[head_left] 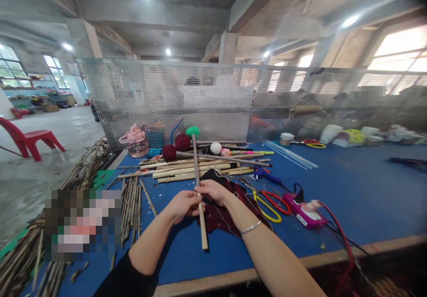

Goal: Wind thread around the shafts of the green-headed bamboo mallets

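A mallet [196, 159] with a green ball head [192, 131] points away from me over the blue table. Its shaft is grey toward the head and pale wood at the near end. My left hand [183, 205] grips the shaft from the left, fingers closed around it. Just above, my right hand [213, 192] pinches the same shaft from the right. Dark red cloth [220, 217] with loose thread lies under my right forearm. Behind my hands are wooden sticks [187, 172], dark red-headed mallets [169, 152] and a white ball [215, 148].
Right of my arm lie yellow-handled scissors [268, 210], red-handled scissors [276, 201], a blue glue gun [267, 175] and a purple power strip [307, 212] with cords. Twigs [131, 208] cover the left side. A perforated metal screen [216, 99] and a pink-lidded bottle [136, 145] stand behind.
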{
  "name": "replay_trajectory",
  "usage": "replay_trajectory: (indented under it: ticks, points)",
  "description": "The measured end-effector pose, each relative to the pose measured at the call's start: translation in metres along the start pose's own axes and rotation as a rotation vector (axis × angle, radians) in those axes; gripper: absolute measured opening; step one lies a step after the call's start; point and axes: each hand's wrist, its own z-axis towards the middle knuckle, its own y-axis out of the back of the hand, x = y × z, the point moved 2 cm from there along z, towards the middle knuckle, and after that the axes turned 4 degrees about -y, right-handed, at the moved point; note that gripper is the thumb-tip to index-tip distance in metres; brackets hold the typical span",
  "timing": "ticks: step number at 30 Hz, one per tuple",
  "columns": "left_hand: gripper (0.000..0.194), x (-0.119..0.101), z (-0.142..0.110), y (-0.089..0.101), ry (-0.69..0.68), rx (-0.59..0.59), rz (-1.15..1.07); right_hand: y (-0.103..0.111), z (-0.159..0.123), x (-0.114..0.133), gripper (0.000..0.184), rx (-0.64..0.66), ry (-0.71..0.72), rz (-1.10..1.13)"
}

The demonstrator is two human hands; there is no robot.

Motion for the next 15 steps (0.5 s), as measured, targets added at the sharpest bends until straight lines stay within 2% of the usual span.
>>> replay_trajectory:
  ticks: [5,7,11,13,15]
  points:
    - [0.035,0.0091,0.0065,0.0074,-0.113,-0.169,0.249,-0.0072,0.0056,-0.0059,0.029,-0.118,0.049,-0.053]
    - [0.035,0.0094,0.0067,0.0066,-0.089,-0.14,0.207,-0.0061,0.0051,-0.0059,0.03,-0.079,0.036,-0.03]
    - [0.036,0.0052,0.0023,-0.0005,0.03,0.055,-0.03,0.0003,0.0037,-0.0068,0.03,0.044,-0.028,0.017]
    - [0.038,0.0047,0.0015,-0.0006,0.039,0.039,-0.011,0.0021,0.0052,-0.0086,0.03,0.02,-0.006,0.005]
    - [0.039,0.0057,0.0026,0.0023,0.003,-0.067,0.095,0.0017,0.0071,-0.0101,0.031,-0.037,0.024,-0.021]
